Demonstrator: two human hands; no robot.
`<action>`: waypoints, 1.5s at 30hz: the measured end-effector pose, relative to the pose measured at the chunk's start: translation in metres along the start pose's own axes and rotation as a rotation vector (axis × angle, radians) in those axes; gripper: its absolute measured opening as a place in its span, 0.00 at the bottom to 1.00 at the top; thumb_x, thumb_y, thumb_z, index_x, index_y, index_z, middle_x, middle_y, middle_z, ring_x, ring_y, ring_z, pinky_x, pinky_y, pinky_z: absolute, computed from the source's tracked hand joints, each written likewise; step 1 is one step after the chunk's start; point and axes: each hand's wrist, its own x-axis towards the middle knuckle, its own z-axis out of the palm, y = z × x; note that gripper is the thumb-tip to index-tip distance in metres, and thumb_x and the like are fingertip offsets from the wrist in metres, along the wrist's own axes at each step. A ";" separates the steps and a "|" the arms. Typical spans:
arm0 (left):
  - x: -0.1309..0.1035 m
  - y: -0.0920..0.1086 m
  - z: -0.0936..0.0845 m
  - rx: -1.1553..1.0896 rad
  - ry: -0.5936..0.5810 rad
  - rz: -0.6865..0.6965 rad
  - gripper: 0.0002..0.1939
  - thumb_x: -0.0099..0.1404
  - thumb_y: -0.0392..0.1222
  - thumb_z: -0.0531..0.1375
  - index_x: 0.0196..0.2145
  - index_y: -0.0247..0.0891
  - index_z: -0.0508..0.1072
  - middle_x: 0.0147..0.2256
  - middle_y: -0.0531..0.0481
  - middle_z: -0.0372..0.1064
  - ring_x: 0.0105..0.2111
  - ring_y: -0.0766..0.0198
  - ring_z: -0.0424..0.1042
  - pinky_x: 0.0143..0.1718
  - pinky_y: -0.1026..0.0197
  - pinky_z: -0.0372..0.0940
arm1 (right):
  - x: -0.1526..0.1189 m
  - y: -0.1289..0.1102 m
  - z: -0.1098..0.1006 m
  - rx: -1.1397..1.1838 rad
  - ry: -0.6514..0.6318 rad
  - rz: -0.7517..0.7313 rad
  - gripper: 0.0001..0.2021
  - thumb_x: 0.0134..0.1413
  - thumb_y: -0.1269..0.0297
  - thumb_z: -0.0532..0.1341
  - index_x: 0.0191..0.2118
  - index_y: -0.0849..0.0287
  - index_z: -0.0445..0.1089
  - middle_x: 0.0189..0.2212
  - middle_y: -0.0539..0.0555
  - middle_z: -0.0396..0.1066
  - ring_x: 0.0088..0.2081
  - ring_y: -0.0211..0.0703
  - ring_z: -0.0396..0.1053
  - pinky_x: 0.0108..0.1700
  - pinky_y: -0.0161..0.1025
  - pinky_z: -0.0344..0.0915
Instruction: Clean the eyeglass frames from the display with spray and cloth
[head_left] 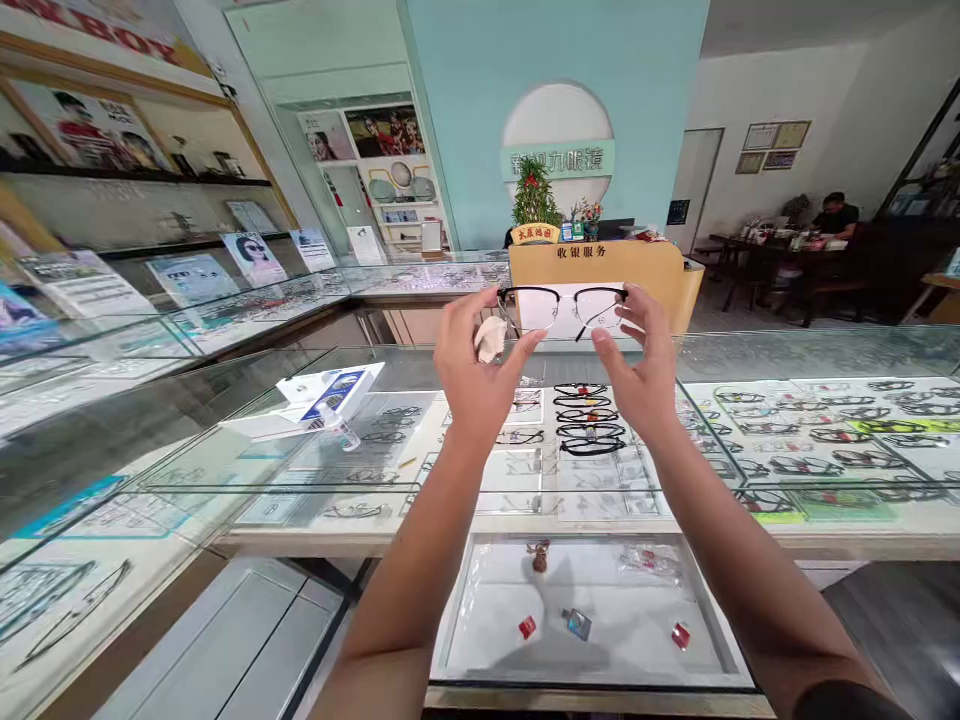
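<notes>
Two forearms (417,540) slant up from seven and five o'clock. The left hand (474,370), pale wad (490,339) against its palm, and right hand (646,375) grip black-browed glasses (568,297) toward twelve, thumbs and fingers half parted, partly hiding the outer corners. Far off at two, a seated person (835,217) is indistinct.

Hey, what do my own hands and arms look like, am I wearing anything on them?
Your left hand and right hand are ungloved, with no ring, watch or bracelet showing. Both forearms are bare; black material, perhaps a sleeve, shows on the right one.
</notes>
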 end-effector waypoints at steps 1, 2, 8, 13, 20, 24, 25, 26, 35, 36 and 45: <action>-0.001 -0.002 0.001 -0.006 -0.014 -0.025 0.32 0.61 0.61 0.73 0.57 0.43 0.77 0.50 0.45 0.77 0.52 0.52 0.76 0.56 0.48 0.72 | 0.000 -0.002 0.000 -0.026 0.024 -0.028 0.28 0.70 0.52 0.63 0.70 0.44 0.59 0.62 0.60 0.68 0.61 0.55 0.71 0.59 0.59 0.73; -0.002 -0.004 0.001 -0.013 -0.027 -0.047 0.32 0.62 0.62 0.73 0.58 0.43 0.76 0.51 0.44 0.77 0.52 0.51 0.76 0.56 0.47 0.73 | -0.001 -0.003 0.001 -0.050 0.046 -0.052 0.28 0.70 0.51 0.63 0.70 0.44 0.59 0.62 0.60 0.69 0.61 0.56 0.71 0.60 0.60 0.73; -0.005 -0.010 0.006 -0.092 -0.097 -0.137 0.35 0.65 0.64 0.70 0.63 0.44 0.72 0.59 0.39 0.75 0.58 0.47 0.75 0.56 0.46 0.74 | -0.001 -0.009 0.001 -0.120 0.112 -0.123 0.28 0.69 0.49 0.63 0.70 0.42 0.60 0.62 0.60 0.69 0.61 0.59 0.70 0.60 0.63 0.72; -0.007 -0.009 0.010 -0.121 -0.078 -0.139 0.37 0.63 0.65 0.71 0.62 0.44 0.71 0.57 0.39 0.75 0.58 0.47 0.75 0.56 0.45 0.75 | -0.001 -0.010 0.001 -0.137 0.112 -0.135 0.29 0.69 0.49 0.63 0.71 0.41 0.59 0.64 0.60 0.68 0.62 0.59 0.69 0.60 0.64 0.72; -0.013 -0.010 0.016 -0.109 -0.035 -0.122 0.37 0.63 0.62 0.71 0.63 0.45 0.69 0.59 0.39 0.71 0.59 0.48 0.73 0.52 0.50 0.75 | -0.001 -0.007 0.001 -0.101 0.108 -0.145 0.28 0.70 0.52 0.63 0.71 0.40 0.59 0.65 0.60 0.68 0.65 0.58 0.68 0.60 0.63 0.74; -0.017 -0.010 0.019 -0.065 0.004 -0.064 0.37 0.64 0.62 0.72 0.63 0.45 0.68 0.59 0.40 0.70 0.57 0.49 0.74 0.51 0.51 0.74 | -0.001 0.003 0.002 -0.004 0.070 -0.110 0.29 0.70 0.53 0.64 0.72 0.40 0.58 0.67 0.59 0.67 0.66 0.57 0.69 0.62 0.62 0.73; -0.017 -0.009 0.019 -0.058 0.013 -0.045 0.37 0.64 0.62 0.71 0.64 0.45 0.67 0.58 0.41 0.70 0.56 0.50 0.74 0.51 0.50 0.73 | 0.000 0.006 0.002 0.021 0.059 -0.099 0.29 0.70 0.53 0.64 0.72 0.39 0.58 0.67 0.59 0.66 0.67 0.57 0.68 0.63 0.62 0.73; -0.017 -0.009 0.020 -0.050 0.021 -0.027 0.37 0.64 0.62 0.71 0.64 0.45 0.67 0.58 0.41 0.70 0.56 0.50 0.74 0.51 0.50 0.73 | 0.000 0.009 0.003 0.045 0.049 -0.090 0.30 0.70 0.53 0.64 0.72 0.39 0.58 0.68 0.59 0.65 0.67 0.57 0.68 0.64 0.62 0.72; -0.019 -0.008 0.021 -0.035 0.038 0.010 0.38 0.64 0.64 0.70 0.64 0.45 0.66 0.58 0.41 0.70 0.58 0.48 0.72 0.55 0.47 0.71 | -0.001 0.017 0.005 0.139 0.014 -0.046 0.30 0.69 0.51 0.64 0.72 0.38 0.57 0.71 0.58 0.61 0.70 0.57 0.66 0.67 0.62 0.69; -0.019 -0.008 0.021 -0.048 0.035 -0.007 0.38 0.64 0.64 0.70 0.64 0.45 0.66 0.58 0.41 0.69 0.58 0.48 0.72 0.55 0.47 0.71 | -0.001 0.016 0.004 0.134 0.020 -0.042 0.30 0.69 0.51 0.64 0.72 0.38 0.58 0.71 0.58 0.61 0.69 0.57 0.66 0.67 0.62 0.69; -0.018 -0.006 0.023 -0.143 -0.044 -0.215 0.37 0.62 0.64 0.72 0.61 0.45 0.67 0.50 0.44 0.72 0.49 0.55 0.74 0.50 0.52 0.71 | -0.002 -0.006 -0.002 0.040 0.077 0.004 0.28 0.67 0.52 0.67 0.68 0.41 0.64 0.64 0.58 0.68 0.63 0.55 0.71 0.62 0.61 0.72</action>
